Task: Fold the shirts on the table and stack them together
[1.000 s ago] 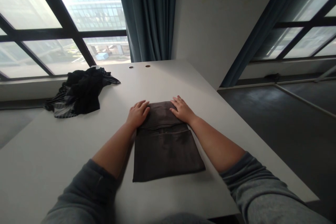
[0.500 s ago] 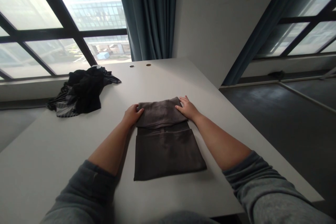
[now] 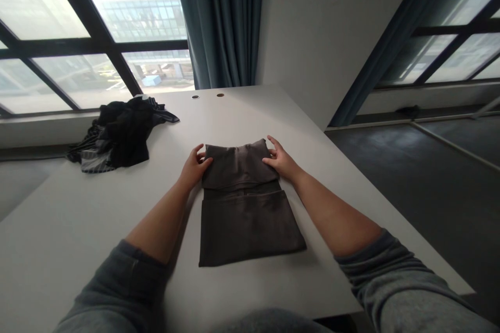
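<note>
A dark brown-grey folded garment (image 3: 250, 226) lies on the white table in front of me; its exact kind I cannot tell. Its far part is folded over toward the middle, with a narrow gap between that flap and the near panel. My left hand (image 3: 194, 167) grips the far left edge, thumb on top and fingers at the side. At the far right edge, my right hand (image 3: 282, 160) pinches the cloth with its thumb on top and the index finger raised. The far edge is lifted slightly between both hands.
A heap of black and striped clothes (image 3: 125, 132) lies at the table's far left, by the window. Two round cable holes (image 3: 208, 96) sit near the far edge of the white table (image 3: 234, 119). A blue-grey curtain (image 3: 224, 21) hangs behind, and the table's right edge borders dark floor.
The garment's far edge has risen a little and creased in the middle. Both hands have shifted their hold slightly, with fingers moved further behind the edge.
</note>
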`<state>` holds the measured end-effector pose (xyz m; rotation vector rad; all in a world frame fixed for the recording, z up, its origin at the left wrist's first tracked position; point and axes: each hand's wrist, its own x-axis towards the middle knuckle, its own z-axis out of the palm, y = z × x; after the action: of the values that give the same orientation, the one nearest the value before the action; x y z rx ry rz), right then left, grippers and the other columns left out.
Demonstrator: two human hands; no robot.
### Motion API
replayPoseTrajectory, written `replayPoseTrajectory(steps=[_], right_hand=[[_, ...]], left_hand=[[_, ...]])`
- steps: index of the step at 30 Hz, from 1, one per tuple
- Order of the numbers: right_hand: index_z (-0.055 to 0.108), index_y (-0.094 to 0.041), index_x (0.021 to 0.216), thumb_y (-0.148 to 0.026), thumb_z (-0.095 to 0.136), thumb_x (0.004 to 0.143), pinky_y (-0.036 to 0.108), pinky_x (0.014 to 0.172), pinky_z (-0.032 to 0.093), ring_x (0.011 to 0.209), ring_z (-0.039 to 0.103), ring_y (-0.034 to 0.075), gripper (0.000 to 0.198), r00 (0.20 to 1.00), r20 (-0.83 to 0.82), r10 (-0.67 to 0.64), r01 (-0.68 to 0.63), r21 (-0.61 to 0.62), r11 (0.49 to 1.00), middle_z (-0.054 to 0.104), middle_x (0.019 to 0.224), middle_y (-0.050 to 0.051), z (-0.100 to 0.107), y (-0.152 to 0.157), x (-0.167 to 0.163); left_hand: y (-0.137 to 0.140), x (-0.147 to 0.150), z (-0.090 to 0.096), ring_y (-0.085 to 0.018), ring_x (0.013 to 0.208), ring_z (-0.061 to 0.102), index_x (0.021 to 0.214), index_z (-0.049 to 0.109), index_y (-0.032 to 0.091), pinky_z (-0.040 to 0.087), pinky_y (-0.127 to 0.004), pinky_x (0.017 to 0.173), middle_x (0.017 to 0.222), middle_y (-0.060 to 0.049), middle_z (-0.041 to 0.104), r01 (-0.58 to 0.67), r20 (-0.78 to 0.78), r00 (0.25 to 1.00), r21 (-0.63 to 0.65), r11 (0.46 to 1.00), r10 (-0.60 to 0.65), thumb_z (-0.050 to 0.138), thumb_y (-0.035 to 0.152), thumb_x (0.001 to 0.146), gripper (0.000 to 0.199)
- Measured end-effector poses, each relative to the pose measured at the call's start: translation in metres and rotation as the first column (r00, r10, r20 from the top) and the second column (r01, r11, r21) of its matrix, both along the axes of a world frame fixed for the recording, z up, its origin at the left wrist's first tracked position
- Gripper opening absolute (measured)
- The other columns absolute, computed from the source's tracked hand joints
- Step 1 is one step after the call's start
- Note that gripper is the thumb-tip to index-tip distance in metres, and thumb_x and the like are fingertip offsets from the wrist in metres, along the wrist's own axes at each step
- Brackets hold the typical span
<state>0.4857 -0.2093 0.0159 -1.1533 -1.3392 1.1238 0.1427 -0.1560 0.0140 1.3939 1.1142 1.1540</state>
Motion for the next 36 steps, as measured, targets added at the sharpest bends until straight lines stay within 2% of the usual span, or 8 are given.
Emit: replayPoseTrajectory(steps=[9, 11, 14, 18, 22, 26, 31, 36], right_hand=[[0.031, -0.033, 0.164, -0.022, 0.083, 0.069, 0.046, 0.101, 0.057, 0.109, 0.072, 0.025, 0.109, 0.981, -0.194, -0.023, 0.030, 0.032, 0.999, 0.074, 0.124, 0.005, 0.018, -0.012, 0.000], [0.041, -0.030, 0.159, -0.021, 0.084, 0.066, 0.047, 0.106, 0.054, 0.113, 0.071, 0.026, 0.103, 0.973, -0.229, -0.013, 0.025, 0.052, 0.998, 0.075, 0.124, 0.005, 0.021, -0.017, 0.001], [0.063, -0.025, 0.139, -0.019, 0.086, 0.064, 0.046, 0.112, 0.050, 0.119, 0.068, 0.026, 0.079, 0.974, -0.227, 0.013, 0.010, 0.101, 0.995, 0.075, 0.127, 0.005, 0.028, -0.029, 0.002], [0.075, -0.021, 0.112, -0.023, 0.086, 0.067, 0.045, 0.108, 0.051, 0.110, 0.070, 0.026, 0.046, 0.989, -0.141, 0.053, -0.033, 0.139, 0.990, 0.078, 0.114, 0.004, 0.042, -0.052, 0.002], [0.074, -0.021, 0.108, -0.026, 0.085, 0.073, 0.041, 0.100, 0.054, 0.102, 0.070, 0.023, 0.038, 1.000, -0.005, 0.031, -0.029, 0.194, 0.981, 0.077, 0.106, 0.003, 0.055, -0.078, 0.005], [0.071, -0.021, 0.108, -0.028, 0.081, 0.080, 0.037, 0.089, 0.057, 0.094, 0.070, 0.022, 0.031, 0.985, 0.170, 0.035, -0.076, 0.240, 0.968, 0.075, 0.102, 0.004, 0.064, -0.113, 0.009], [0.069, -0.025, 0.112, -0.018, 0.070, 0.088, 0.043, 0.103, 0.053, 0.115, 0.069, 0.026, 0.025, 0.923, 0.373, 0.096, -0.220, 0.307, 0.926, 0.074, 0.120, 0.006, 0.064, -0.162, 0.012], [0.069, -0.026, 0.112, -0.009, 0.066, 0.086, 0.048, 0.118, 0.045, 0.123, 0.068, 0.025, 0.031, 0.876, 0.467, 0.116, -0.311, 0.365, 0.877, 0.075, 0.123, 0.006, 0.053, -0.192, 0.014]], left_hand=[[-0.009, -0.009, 0.022, -0.025, 0.115, 0.069, 0.138, 0.061, 0.018, 0.053, -0.043, 0.106, 0.122, -0.009, 0.074, 0.101, 0.151, 0.981, 0.132, 0.986, -0.121, 0.087, 0.035, 0.073, 0.072], [-0.016, -0.013, 0.029, -0.025, 0.112, 0.069, 0.131, 0.066, 0.017, 0.053, -0.042, 0.104, 0.117, -0.009, 0.076, 0.137, 0.137, 0.978, 0.151, 0.979, -0.158, 0.087, 0.035, 0.074, 0.063], [-0.030, -0.021, 0.039, -0.025, 0.106, 0.070, 0.122, 0.072, 0.016, 0.056, -0.040, 0.099, 0.111, -0.008, 0.077, 0.213, 0.086, 0.970, 0.166, 0.963, -0.229, 0.088, 0.036, 0.075, 0.053], [-0.055, -0.032, 0.051, -0.022, 0.100, 0.070, 0.123, 0.072, 0.018, 0.056, -0.035, 0.093, 0.108, -0.007, 0.076, 0.249, -0.006, 0.967, 0.205, 0.947, -0.253, 0.087, 0.036, 0.079, 0.050], [-0.086, -0.041, 0.065, -0.022, 0.098, 0.070, 0.122, 0.071, 0.018, 0.058, -0.037, 0.089, 0.109, -0.009, 0.075, 0.273, -0.151, 0.958, 0.248, 0.929, -0.242, 0.083, 0.038, 0.085, 0.044], [-0.121, -0.046, 0.081, -0.024, 0.108, 0.068, 0.119, 0.071, 0.020, 0.056, -0.039, 0.096, 0.115, -0.010, 0.072, 0.346, -0.319, 0.920, 0.396, 0.851, -0.226, 0.076, 0.030, 0.090, 0.030], [-0.162, -0.050, 0.094, -0.022, 0.108, 0.068, 0.117, 0.070, 0.022, 0.056, -0.035, 0.092, 0.115, -0.009, 0.071, 0.504, -0.533, 0.814, 0.452, 0.736, -0.231, 0.063, 0.016, 0.095, 0.024], [-0.192, -0.058, 0.082, -0.021, 0.112, 0.067, 0.117, 0.068, 0.024, 0.055, -0.034, 0.095, 0.120, -0.008, 0.070, 0.606, -0.659, 0.717, 0.429, 0.670, -0.226, 0.057, 0.006, 0.092, 0.033]])
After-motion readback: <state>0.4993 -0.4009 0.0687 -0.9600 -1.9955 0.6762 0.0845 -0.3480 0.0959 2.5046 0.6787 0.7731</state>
